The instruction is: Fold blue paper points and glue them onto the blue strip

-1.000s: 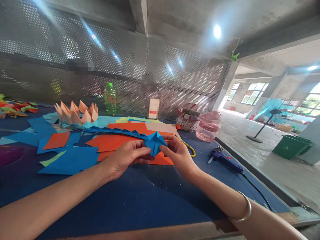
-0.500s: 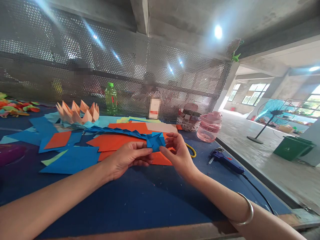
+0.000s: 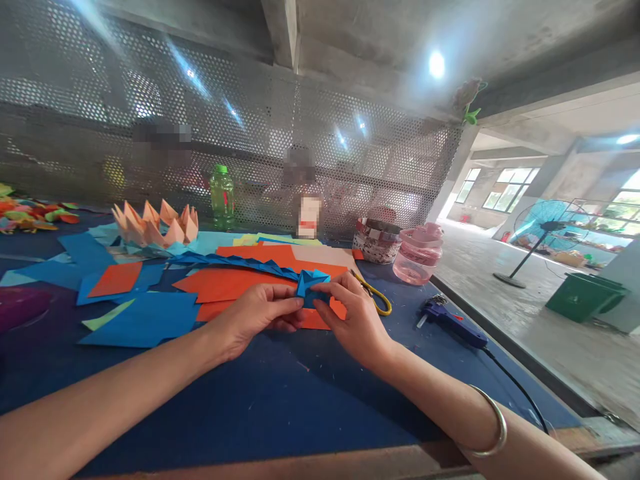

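Note:
A small piece of folded blue paper [image 3: 311,283] is held up over the table between my two hands. My left hand [image 3: 267,310] pinches its left lower edge between thumb and fingers. From the right, my right hand [image 3: 353,313] grips the paper, its fingers covering part of the right side. Just behind lies a row of folded blue paper pieces [image 3: 240,262], stretching left over orange paper sheets [image 3: 230,283]. Yellow-handled scissors [image 3: 383,305] lie beyond my right hand, partly hidden by it.
Blue sheets [image 3: 150,321] and a peach folded-paper ring [image 3: 155,227] lie to the left. A green bottle [image 3: 223,200], a woven basket [image 3: 375,241] and a pink jug [image 3: 417,255] stand at the back. A glue gun [image 3: 455,323] with its cord lies right. People appear behind the perforated screen [image 3: 250,133].
My right hand has moved left and its fingers have closed over the blue paper's right part. The paper now looks folded over, and more of the scissors shows.

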{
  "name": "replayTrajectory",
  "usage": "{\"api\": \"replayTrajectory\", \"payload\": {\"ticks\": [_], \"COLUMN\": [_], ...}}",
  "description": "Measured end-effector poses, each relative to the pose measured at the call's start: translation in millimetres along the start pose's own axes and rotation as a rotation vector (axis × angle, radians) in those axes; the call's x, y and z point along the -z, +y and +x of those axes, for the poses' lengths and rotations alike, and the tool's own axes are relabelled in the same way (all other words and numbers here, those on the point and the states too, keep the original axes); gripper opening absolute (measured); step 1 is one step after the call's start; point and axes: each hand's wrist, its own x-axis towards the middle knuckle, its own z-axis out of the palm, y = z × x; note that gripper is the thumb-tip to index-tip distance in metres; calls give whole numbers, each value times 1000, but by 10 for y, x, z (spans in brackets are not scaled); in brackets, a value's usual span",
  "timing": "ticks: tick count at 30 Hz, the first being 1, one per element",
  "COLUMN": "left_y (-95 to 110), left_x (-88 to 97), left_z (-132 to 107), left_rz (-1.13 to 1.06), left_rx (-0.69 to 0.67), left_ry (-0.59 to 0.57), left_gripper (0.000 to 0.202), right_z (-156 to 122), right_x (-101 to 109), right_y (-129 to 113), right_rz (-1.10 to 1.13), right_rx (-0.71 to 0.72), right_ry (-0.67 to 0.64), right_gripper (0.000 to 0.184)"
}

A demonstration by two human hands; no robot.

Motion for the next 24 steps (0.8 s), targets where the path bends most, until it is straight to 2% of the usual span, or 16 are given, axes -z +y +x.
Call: {"api": "replayTrajectory", "payload": {"ticks": [8, 16, 24], "left_y": [2, -31, -48], "left_x": [-10, -19, 12], "left_z": [-6, 5, 31], "left_rz": [-17, -88, -199], "left_rx": [17, 22, 74], "left_ry": [-27, 48, 5], "left_gripper": [16, 20, 17], "right_z": [4, -3, -2], "right_x": [-6, -1, -25], "right_y": [4, -28, 1], "right_rz": [24, 48, 49], "right_rx": [-10, -50, 24], "right_ry": [-5, -7, 7], "right_gripper": [7, 6, 14]}}
